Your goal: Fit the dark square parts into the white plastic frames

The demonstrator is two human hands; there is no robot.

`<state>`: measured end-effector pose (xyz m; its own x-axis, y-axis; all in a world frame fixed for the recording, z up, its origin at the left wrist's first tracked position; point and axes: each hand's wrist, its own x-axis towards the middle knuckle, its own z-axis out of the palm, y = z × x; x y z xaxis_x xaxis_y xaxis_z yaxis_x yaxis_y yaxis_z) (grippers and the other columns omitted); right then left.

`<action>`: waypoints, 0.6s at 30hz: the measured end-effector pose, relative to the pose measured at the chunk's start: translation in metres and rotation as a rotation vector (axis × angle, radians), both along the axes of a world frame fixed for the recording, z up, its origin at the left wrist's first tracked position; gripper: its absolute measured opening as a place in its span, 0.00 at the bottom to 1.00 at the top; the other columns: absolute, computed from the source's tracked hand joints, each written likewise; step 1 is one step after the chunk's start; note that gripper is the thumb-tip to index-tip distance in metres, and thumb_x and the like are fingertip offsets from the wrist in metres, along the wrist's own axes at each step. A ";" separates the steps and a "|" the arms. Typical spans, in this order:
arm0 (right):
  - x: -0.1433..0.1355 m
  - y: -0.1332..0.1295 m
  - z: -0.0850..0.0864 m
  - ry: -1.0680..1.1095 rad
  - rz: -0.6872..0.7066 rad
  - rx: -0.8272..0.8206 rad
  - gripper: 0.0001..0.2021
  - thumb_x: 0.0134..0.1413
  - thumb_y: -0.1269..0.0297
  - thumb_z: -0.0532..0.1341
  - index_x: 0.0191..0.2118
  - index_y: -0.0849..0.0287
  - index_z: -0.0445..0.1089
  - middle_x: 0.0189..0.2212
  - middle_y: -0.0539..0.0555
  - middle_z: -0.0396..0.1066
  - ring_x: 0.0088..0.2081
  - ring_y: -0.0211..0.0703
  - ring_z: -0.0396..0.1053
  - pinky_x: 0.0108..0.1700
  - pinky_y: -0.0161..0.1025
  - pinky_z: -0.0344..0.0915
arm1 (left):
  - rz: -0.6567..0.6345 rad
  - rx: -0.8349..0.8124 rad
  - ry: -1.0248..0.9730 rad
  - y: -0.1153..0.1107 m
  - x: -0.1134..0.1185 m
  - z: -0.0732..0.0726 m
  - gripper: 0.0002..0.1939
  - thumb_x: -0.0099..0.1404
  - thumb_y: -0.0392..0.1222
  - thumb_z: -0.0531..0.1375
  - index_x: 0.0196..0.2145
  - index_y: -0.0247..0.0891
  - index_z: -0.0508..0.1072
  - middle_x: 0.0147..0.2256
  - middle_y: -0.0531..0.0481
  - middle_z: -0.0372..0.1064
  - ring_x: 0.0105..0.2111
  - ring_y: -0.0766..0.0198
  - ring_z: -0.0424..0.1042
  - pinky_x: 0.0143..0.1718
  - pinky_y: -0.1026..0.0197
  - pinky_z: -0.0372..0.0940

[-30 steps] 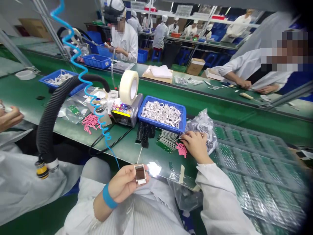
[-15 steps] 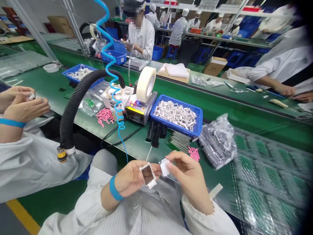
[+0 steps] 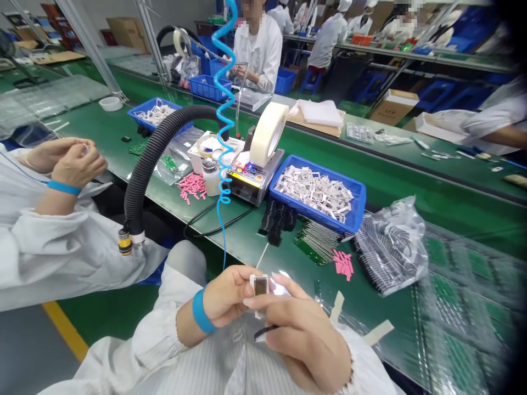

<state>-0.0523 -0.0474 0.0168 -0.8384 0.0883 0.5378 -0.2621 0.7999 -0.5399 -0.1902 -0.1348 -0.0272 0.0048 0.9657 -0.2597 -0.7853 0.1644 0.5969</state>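
Above my lap, my left hand (image 3: 226,296) is closed on a small white plastic frame (image 3: 259,285) with a dark rectangle inside it. My right hand (image 3: 302,329) overlaps the frame from the right, its fingertips reaching the frame's lower part. From between its curled fingers sticks a narrow black strip (image 3: 265,332). The palm side of the right hand is hidden, and I cannot tell whether the dark rectangle is a part fitted in the frame. Beyond both hands, a blue bin (image 3: 360,211) holds many similar white frames.
A tape dispenser (image 3: 251,184) with a large roll stands left of the bin. Green boards (image 3: 315,244), pink strips (image 3: 343,265) and a plastic bag (image 3: 395,247) lie nearby. A black hose (image 3: 142,164) and coiled blue tube (image 3: 222,82) cross the bench. A co-worker's hands (image 3: 76,162) are at left.
My right hand has come leftward over the frame; the white square piece it pinched no longer shows. The frame has turned more upright. The view has shifted, moving the bench scene rightward.
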 end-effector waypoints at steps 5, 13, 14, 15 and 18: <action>-0.009 0.005 0.006 0.076 0.101 0.064 0.12 0.59 0.74 0.47 0.35 0.53 0.65 0.26 0.49 0.72 0.40 0.35 0.73 0.53 0.42 0.65 | -0.072 0.006 -0.032 -0.002 0.002 -0.003 0.23 0.44 0.57 0.67 0.28 0.32 0.77 0.17 0.54 0.61 0.19 0.71 0.58 0.22 0.67 0.53; -0.003 0.007 0.006 0.177 -0.184 -0.208 0.08 0.56 0.76 0.53 0.36 0.54 0.63 0.27 0.48 0.69 0.36 0.37 0.72 0.54 0.46 0.62 | -0.002 0.108 -0.085 -0.004 -0.003 -0.004 0.21 0.48 0.53 0.67 0.35 0.34 0.77 0.33 0.44 0.74 0.33 0.62 0.72 0.37 0.62 0.65; -0.002 0.006 0.003 0.167 -0.321 -0.296 0.08 0.54 0.76 0.55 0.36 0.54 0.63 0.28 0.47 0.69 0.34 0.37 0.71 0.51 0.45 0.63 | 0.033 0.139 -0.068 -0.005 -0.004 -0.003 0.20 0.49 0.53 0.66 0.35 0.36 0.78 0.39 0.43 0.74 0.40 0.58 0.72 0.42 0.58 0.65; -0.003 0.004 -0.001 0.146 -0.442 -0.393 0.08 0.54 0.75 0.57 0.36 0.53 0.64 0.28 0.47 0.68 0.33 0.37 0.70 0.47 0.43 0.66 | 0.058 0.167 -0.041 -0.005 -0.004 -0.001 0.20 0.48 0.54 0.66 0.35 0.37 0.78 0.45 0.42 0.71 0.46 0.54 0.69 0.48 0.54 0.63; -0.011 -0.001 -0.012 0.077 -0.595 -0.682 0.07 0.52 0.70 0.60 0.38 0.52 0.66 0.26 0.47 0.67 0.29 0.35 0.67 0.32 0.33 0.66 | 0.061 0.226 0.077 -0.006 -0.004 0.005 0.19 0.46 0.55 0.67 0.32 0.40 0.79 0.56 0.44 0.62 0.55 0.46 0.59 0.54 0.48 0.56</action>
<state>-0.0632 -0.0483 0.0047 -0.5162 0.8151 0.2630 0.0370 0.3280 -0.9439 -0.1939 -0.1410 -0.0227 -0.0669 0.9972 -0.0347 -0.7404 -0.0263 0.6717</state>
